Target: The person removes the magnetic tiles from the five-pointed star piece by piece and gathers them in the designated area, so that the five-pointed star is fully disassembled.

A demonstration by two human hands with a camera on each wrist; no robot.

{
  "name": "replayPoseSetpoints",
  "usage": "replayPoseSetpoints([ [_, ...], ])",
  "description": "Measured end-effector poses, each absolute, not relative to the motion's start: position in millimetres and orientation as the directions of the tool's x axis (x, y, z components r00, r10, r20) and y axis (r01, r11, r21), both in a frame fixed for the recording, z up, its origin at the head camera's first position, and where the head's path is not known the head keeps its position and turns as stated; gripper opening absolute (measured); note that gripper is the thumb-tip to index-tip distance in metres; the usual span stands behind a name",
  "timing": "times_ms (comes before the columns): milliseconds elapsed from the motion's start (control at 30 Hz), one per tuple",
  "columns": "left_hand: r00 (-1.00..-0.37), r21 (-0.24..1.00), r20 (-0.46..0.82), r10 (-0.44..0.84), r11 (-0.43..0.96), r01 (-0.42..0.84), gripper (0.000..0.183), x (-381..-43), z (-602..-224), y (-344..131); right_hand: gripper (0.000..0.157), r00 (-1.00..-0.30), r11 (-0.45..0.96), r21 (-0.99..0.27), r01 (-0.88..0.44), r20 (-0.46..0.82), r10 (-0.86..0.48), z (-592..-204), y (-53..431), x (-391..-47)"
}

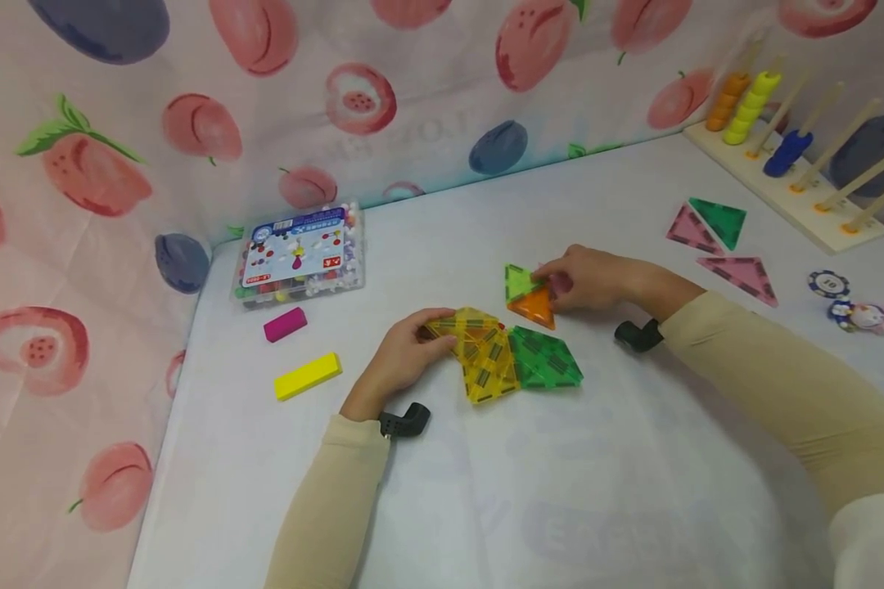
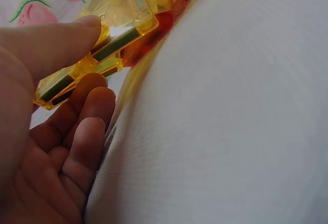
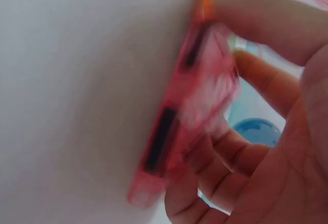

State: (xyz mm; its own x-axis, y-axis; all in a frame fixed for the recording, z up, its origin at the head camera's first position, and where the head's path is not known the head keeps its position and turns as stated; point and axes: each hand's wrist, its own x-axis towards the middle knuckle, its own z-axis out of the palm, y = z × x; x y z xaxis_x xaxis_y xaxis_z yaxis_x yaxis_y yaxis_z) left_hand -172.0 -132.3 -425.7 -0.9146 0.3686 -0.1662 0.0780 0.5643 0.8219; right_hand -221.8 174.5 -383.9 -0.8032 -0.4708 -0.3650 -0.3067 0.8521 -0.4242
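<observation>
My left hand point(image 1: 405, 352) pinches the edge of some joined yellow magnetic tiles point(image 1: 489, 368) between thumb and fingers. In the left wrist view a red piece point(image 2: 154, 39) shows beside the yellow tile edges. Flat green magnetic tiles point(image 1: 547, 360) sit against the right side of the yellow ones. Just beyond them my right hand point(image 1: 597, 282) grips a pink triangular magnetic tile point(image 3: 192, 96), blurred in the right wrist view. A lime-green tile point(image 1: 520, 282) and an orange tile point(image 1: 534, 307) adjoin the pink one at the fingertips.
Loose pink point(image 1: 740, 276) and green point(image 1: 720, 221) triangular tiles lie to the right, near a poker chip point(image 1: 828, 284) and a small figurine point(image 1: 860, 316). A wooden peg board point(image 1: 825, 229) stands behind. At left are a box of beads point(image 1: 302, 254), a magenta block point(image 1: 285, 325) and a yellow block point(image 1: 308, 377).
</observation>
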Motion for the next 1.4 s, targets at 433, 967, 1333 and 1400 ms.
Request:
replayPoseSetpoints([
  [433, -0.915, 0.816, -0.176, 0.363, 0.574, 0.071, 0.039, -170, -424, -130, 0.066, -0.850, 0.824, -0.506, -0.254, -0.290, -0.440, -391, 197, -219],
  [967, -0.914, 0.820, -0.173, 0.367, 0.568, 0.072, 0.041, -171, -423, -131, 0.065, -0.957, 0.894, -0.429, -0.131, -0.182, -0.227, -387, 275, -167],
  [1333, -0.916, 0.812, -0.151, 0.372, 0.576, 0.100, 0.041, -173, -425, -131, 0.074, -0.973, 0.941, -0.337, -0.033, -0.202, -0.107, -389, 305, -129],
  [1400, -0.915, 0.813, -0.153, 0.374, 0.574, 0.099, 0.041, -173, -426, -131, 0.076, -0.976, 0.944, -0.331, 0.001, -0.205, -0.071, -389, 310, -124],
])
